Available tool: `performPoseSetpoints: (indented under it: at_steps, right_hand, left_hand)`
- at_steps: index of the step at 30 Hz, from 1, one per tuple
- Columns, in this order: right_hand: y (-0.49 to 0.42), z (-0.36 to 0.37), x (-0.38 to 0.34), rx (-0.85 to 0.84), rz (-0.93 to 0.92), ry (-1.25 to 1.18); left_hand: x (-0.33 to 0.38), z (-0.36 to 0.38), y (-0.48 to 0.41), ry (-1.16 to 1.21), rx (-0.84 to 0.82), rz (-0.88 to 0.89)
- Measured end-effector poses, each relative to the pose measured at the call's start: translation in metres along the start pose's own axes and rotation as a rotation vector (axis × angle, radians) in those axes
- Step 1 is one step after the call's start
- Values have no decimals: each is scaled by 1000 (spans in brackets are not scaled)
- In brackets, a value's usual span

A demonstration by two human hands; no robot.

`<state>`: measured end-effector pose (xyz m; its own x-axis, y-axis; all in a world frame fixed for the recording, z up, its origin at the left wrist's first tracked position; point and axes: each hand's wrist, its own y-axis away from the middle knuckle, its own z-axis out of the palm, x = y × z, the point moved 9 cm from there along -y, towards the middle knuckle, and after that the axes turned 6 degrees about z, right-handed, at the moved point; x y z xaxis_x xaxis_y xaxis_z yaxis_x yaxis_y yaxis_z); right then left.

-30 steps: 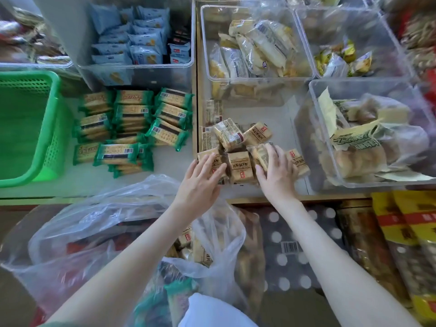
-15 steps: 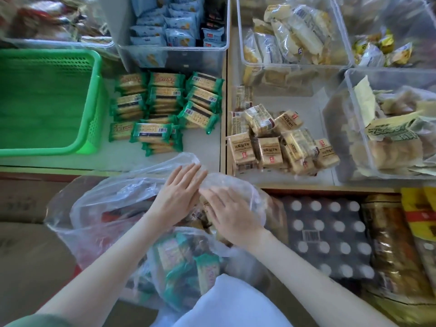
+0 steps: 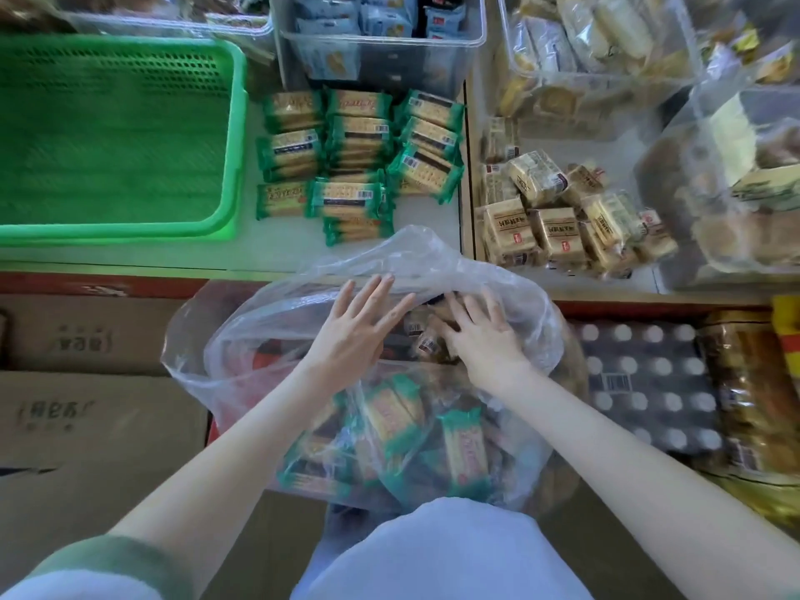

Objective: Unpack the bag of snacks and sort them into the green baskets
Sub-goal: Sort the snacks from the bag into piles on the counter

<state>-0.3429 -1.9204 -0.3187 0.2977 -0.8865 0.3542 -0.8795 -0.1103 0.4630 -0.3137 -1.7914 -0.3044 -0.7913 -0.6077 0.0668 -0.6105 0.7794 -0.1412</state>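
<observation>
A clear plastic bag [image 3: 433,262] stands open below the shelf edge, holding green-wrapped cracker packs [image 3: 459,448] and small brown packets [image 3: 426,342]. My left hand [image 3: 359,326] is inside the bag's mouth with its fingers straight and spread, holding nothing. Beside it, my right hand [image 3: 487,339] lies with spread fingers on the brown packets in the bag. The green basket [image 3: 236,123] sits on the shelf at the left with nothing visible in it. On the shelf lie a pile of green cracker packs [image 3: 359,158] and a pile of brown cake packets [image 3: 558,227].
Clear bins stand at the back: one with blue packets [image 3: 381,45], one with bread rolls [image 3: 597,41], another at the right [image 3: 736,188]. Cardboard boxes [image 3: 86,383] lie lower left. A dark dotted pack [image 3: 649,383] and gold-wrapped goods [image 3: 744,383] lie lower right.
Both hands left the brown packet pile on the shelf and came down into the bag's mouth. My view has swung down and to the left.
</observation>
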Motion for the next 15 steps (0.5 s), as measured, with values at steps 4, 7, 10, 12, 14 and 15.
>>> performPoseSetpoints:
  at_steps: [4, 7, 10, 12, 14, 15]
  right_hand:
    - [-3, 1, -1, -39, 1, 99]
    - [-5, -6, 3, -31, 3, 120]
    - [-3, -10, 12, -7, 20, 43]
    - [2, -13, 27, 61, 63, -121]
    - [10, -16, 54, 110, 115, -401]
    - [14, -17, 68, 120, 124, -561]
  left_hand:
    - [10, -12, -27, 5, 14, 85]
    - [15, -19, -46, 27, 14, 125]
    - [17, -23, -61, 33, 15, 127]
    - [20, -29, -70, 34, 31, 120]
    - [23, -37, -80, 58, 59, 93]
    - [24, -40, -85, 84, 74, 69]
